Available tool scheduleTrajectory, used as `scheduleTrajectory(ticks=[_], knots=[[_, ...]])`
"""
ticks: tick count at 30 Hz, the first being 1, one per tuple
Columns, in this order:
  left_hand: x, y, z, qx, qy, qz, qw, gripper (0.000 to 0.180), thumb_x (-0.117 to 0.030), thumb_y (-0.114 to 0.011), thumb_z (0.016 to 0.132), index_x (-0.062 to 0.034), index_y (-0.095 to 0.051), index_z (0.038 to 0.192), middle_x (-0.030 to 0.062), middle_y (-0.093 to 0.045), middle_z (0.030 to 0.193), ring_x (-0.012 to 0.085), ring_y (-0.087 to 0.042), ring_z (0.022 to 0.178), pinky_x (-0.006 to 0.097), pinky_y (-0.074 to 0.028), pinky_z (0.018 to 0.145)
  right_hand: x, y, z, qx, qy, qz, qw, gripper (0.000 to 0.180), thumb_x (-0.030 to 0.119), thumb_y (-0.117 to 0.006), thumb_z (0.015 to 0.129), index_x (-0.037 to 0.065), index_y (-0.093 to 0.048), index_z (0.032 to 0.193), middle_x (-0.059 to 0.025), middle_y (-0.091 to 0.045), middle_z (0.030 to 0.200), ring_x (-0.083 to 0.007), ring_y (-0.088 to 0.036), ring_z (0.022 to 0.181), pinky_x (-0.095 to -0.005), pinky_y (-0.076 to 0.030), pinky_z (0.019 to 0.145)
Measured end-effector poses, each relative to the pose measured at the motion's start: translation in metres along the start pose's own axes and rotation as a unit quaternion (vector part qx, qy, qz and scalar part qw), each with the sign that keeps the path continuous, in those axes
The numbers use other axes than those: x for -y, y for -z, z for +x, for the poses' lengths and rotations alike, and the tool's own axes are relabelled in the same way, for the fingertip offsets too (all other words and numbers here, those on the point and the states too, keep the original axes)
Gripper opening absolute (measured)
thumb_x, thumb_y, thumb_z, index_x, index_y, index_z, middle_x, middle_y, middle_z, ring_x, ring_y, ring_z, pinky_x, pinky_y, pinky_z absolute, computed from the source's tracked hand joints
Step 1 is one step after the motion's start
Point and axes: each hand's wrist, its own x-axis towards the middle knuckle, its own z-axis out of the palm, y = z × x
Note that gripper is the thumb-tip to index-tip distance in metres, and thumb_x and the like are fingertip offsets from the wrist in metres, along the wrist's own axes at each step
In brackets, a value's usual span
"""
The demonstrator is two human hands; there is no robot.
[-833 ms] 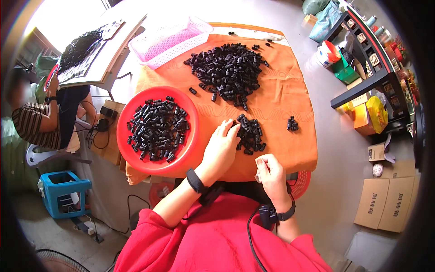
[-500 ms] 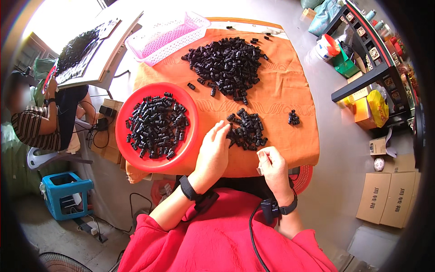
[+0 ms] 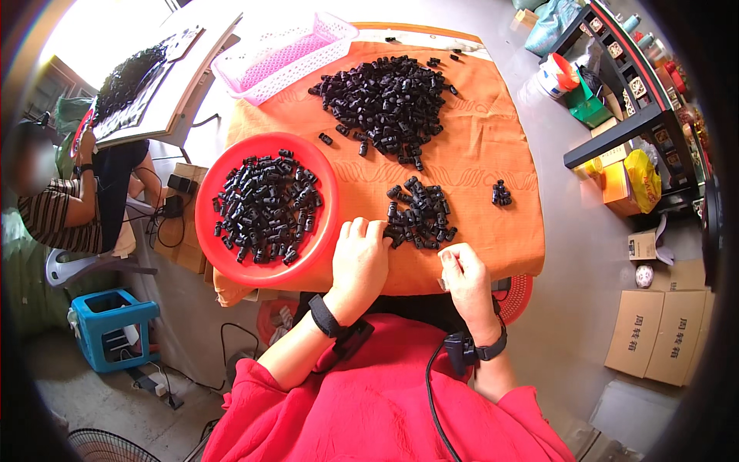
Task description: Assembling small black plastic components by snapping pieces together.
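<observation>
Fingers bent downward, my left hand (image 3: 359, 260) rests at the left edge of a small pile of black plastic cord-lock-like pieces (image 3: 419, 214). Its fingertips are partly hidden, so whatever it may hold does not show. Just right of and nearer than that pile, my right hand (image 3: 466, 279) is closed in a pinch, with a small pale bit showing under the fingers. A red round basin (image 3: 208, 223) full of the same black pieces stands to the left. A large heap of them (image 3: 385, 104) lies farther back, and a little cluster (image 3: 501, 193) sits at the right.
An orange cloth (image 3: 481, 146) covers the table. At the back left is a pink perforated basket (image 3: 285, 63). Another person (image 3: 65, 208) sits at a table on the far left. A blue stool (image 3: 114, 331) and cardboard boxes (image 3: 654, 335) stand on the floor.
My left hand has drawn back slightly toward me, and its fingers have curled from a more stretched pose. My right hand stays pinched near the same spot.
</observation>
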Motion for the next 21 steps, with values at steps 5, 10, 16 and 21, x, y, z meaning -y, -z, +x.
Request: scheduleTrajectory(ticks=[5, 10, 16, 21], knots=[[0.001, 0.002, -0.002, 0.000, -0.004, -0.005, 1.000, 0.016, -0.009, -0.070, 0.083, -0.0051, -0.063, 0.097, 0.0140, -0.060, 0.094, 0.0352, -0.056, 0.094, 0.043, -0.047, 0.084, 0.001, 0.002, 0.000, -0.003, -0.006, 0.009, 1.000, 0.017, 0.014, -0.053, 0.104, 0.002, -0.057, 0.093, 0.0005, -0.051, 0.066, -0.0062, -0.050, 0.056, -0.0260, -0.049, 0.054], [-0.001, 0.008, -0.003, -0.014, -0.012, -0.011, 1.000, 0.015, -0.011, -0.072, 0.083, -0.0048, -0.064, 0.094, 0.0133, -0.060, 0.089, 0.0346, -0.056, 0.089, 0.043, -0.047, 0.081, 0.003, 0.004, 0.000, -0.013, -0.007, 0.009, 1.000, 0.018, 0.016, -0.053, 0.104, 0.002, -0.057, 0.094, -0.0004, -0.051, 0.066, -0.0073, -0.051, 0.057, -0.0263, -0.049, 0.055], [-0.003, 0.021, -0.017, 0.049, -0.008, -0.135, 0.990, 0.014, -0.008, -0.071, 0.088, -0.0019, -0.063, 0.098, 0.0084, -0.063, 0.086, 0.0231, -0.060, 0.077, 0.035, -0.050, 0.072, -0.001, 0.001, -0.003, 0.040, 0.046, -0.051, 0.997, 0.022, 0.023, -0.053, 0.105, 0.002, -0.059, 0.107, -0.0076, -0.060, 0.074, -0.0161, -0.061, 0.063, -0.0294, -0.051, 0.060], [-0.008, 0.031, -0.026, 0.198, 0.251, -0.519, 0.793, 0.017, -0.016, -0.066, 0.098, -0.0015, -0.061, 0.106, 0.0029, -0.066, 0.096, 0.0090, -0.060, 0.083, 0.026, -0.050, 0.073, 0.024, 0.002, -0.010, 0.162, 0.177, -0.082, 0.967, 0.073, 0.036, -0.081, 0.085, -0.001, -0.046, 0.138, -0.0099, -0.050, 0.099, -0.0194, -0.053, 0.091, -0.0337, -0.049, 0.078]])
